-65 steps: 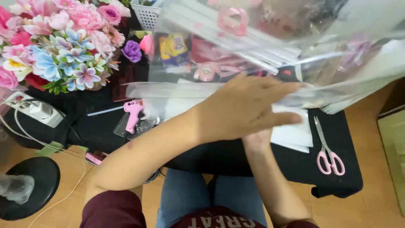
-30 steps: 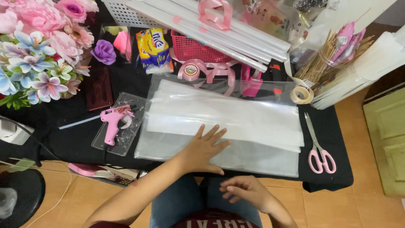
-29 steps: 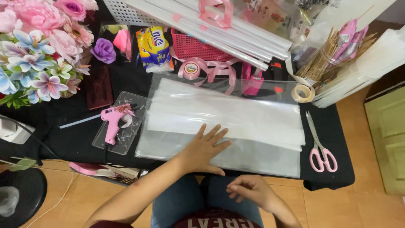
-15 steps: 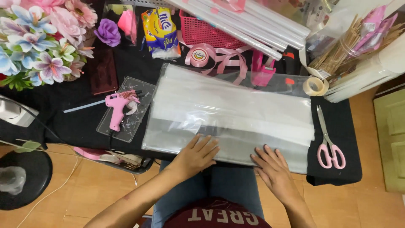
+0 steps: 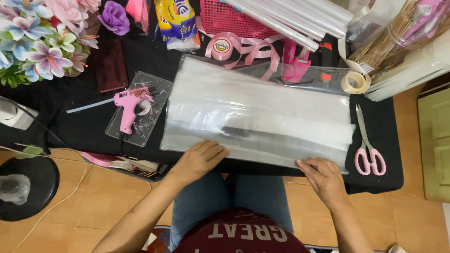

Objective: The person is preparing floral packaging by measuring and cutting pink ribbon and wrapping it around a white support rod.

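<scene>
A stack of clear cellophane sheets (image 5: 262,112) lies flat on the black table (image 5: 79,126). My left hand (image 5: 199,159) rests on the near edge of the sheets, fingers pressed on the plastic. My right hand (image 5: 323,175) touches the near right corner of the same stack, fingers bent over its edge. Both hands sit at the table's front edge above my lap.
A pink glue gun (image 5: 129,105) lies on a clear tray to the left. Pink-handled scissors (image 5: 368,140) lie right of the sheets, with a tape roll (image 5: 354,82) behind. Artificial flowers (image 5: 42,42), a pink ribbon spool (image 5: 222,47), a pink basket (image 5: 234,16) and rolled wrap (image 5: 290,21) crowd the back.
The sheets were lowered from the air onto the table. My left hand slid from the middle to the near edge, and my right hand came up from my lap to the right corner.
</scene>
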